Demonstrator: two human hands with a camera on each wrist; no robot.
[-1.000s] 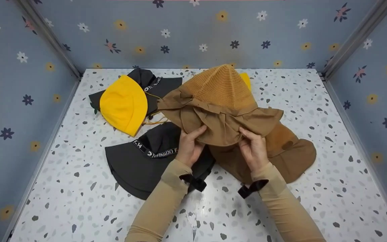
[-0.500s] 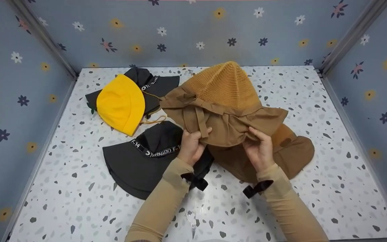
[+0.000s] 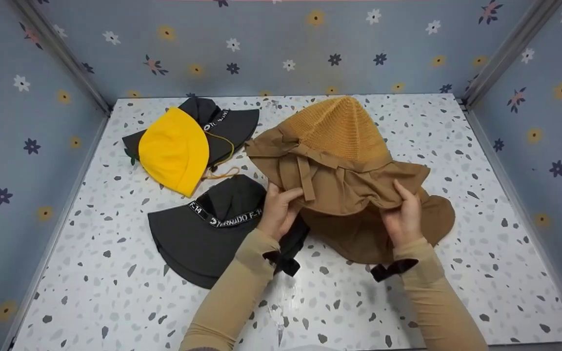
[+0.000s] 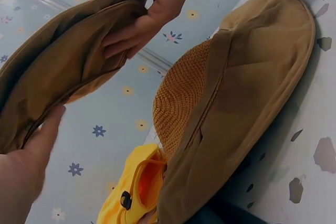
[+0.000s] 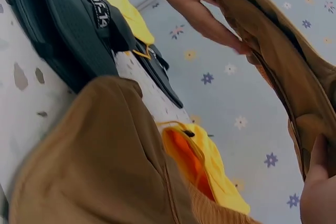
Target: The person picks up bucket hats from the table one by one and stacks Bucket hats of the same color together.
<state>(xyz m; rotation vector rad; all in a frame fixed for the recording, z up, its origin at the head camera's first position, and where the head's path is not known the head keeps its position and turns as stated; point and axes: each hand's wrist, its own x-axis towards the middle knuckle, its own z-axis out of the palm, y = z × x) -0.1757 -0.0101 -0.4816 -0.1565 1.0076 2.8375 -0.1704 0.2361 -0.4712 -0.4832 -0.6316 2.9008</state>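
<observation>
In the head view, both hands hold a brown sun hat up above the table, its knitted mustard crown [image 3: 342,129] pointing away and its ruffled cloth brim [image 3: 339,192] toward me. My left hand [image 3: 279,209] pinches the brim's near left part, thumb on top, beside a hanging cloth tie [image 3: 305,178]. On the right side, my right hand [image 3: 404,214] grips the brim the same way. Both wrist views show fingers under the brim's folded layers. A second brown hat [image 3: 354,239] lies below, partly hidden; its knitted crown [image 4: 184,93] shows in the left wrist view.
At the left, a yellow hat [image 3: 173,151] with a cord lies over a black hat [image 3: 242,127]. Another black hat [image 3: 198,248] with lettered band sits by my left forearm. A yellow hat [image 5: 202,161] behind the brown one shows in the right wrist view. Flowered walls [image 3: 281,44] enclose the table.
The held hat has shifted to the right. My right hand has moved right, widening the gap between my hands, and the cloth tie has come to hang over the brim.
</observation>
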